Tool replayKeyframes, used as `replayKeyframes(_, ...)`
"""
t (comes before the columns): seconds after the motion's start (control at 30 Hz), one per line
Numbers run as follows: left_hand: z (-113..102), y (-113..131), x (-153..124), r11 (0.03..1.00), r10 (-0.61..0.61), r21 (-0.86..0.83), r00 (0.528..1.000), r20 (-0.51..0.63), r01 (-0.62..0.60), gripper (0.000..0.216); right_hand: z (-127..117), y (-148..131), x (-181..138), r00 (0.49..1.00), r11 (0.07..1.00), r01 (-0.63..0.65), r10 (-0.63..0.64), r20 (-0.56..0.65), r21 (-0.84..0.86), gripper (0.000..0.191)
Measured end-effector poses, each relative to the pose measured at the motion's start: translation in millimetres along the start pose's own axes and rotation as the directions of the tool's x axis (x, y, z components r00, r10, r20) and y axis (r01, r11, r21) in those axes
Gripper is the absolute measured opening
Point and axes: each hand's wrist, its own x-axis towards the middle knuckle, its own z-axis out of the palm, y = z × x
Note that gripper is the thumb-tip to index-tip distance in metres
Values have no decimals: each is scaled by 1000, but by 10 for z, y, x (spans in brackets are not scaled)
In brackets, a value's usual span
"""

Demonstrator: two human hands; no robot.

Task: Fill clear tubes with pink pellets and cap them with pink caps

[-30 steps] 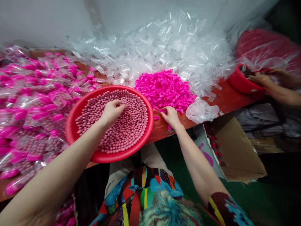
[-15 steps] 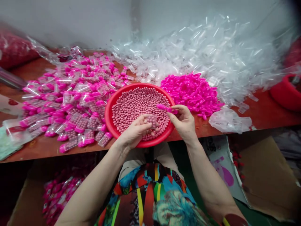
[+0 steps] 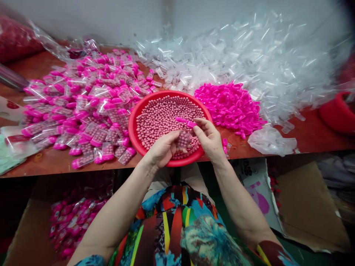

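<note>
A red bowl (image 3: 137, 117) full of small pink beads stands at the table's front edge. Over its near side my left hand (image 3: 163, 149) grips a small clear container (image 3: 183, 139) filled with pink beads. My right hand (image 3: 209, 138) pinches a bright pink cap (image 3: 185, 121) just above that container's mouth. The two hands are close together, almost touching.
A heap of filled, pink-capped containers (image 3: 83, 99) covers the table left of the bowl. Loose pink caps (image 3: 231, 105) lie in a pile to the right, with a big mound of empty clear containers (image 3: 249, 62) behind. A cardboard box (image 3: 310, 207) stands on the floor right.
My left hand left the beads with a filled clear container. My right hand picked a pink cap from the pile and brought it over the container. The view swung left.
</note>
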Motion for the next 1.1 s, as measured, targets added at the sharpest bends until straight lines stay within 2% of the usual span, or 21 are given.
replayKeyframes(0.17, 12, -2, 6, 1000, 17, 26, 999, -29, -16, 22, -16, -14, -27, 997, 999, -46, 45, 59, 5, 27)
replayKeyframes(0.37, -5, -15, 3, 999, 26, 30, 999, -31, -25, 21, -30, -37, -39, 997, 998, -35, 39, 74, -50, 21)
replayKeyframes(0.77, -26, -72, -7, 997, 36, 66, 999, -35, -34, 27, 9, -102, -61, 993, 974, 105, -92, 74, -199, 13)
replayKeyframes(0.97, -15, -126, 1, 974, 198, 137, 973, -116, -181, 25, 35, -129, -79, 972, 932, 228, -199, 125, -283, 11)
replayKeyframes(1.1, -28, -158, 1, 976, 195, 130, 964, -183, -173, 27, 170, -125, -184, 957, 890, 291, -270, 109, -350, 14)
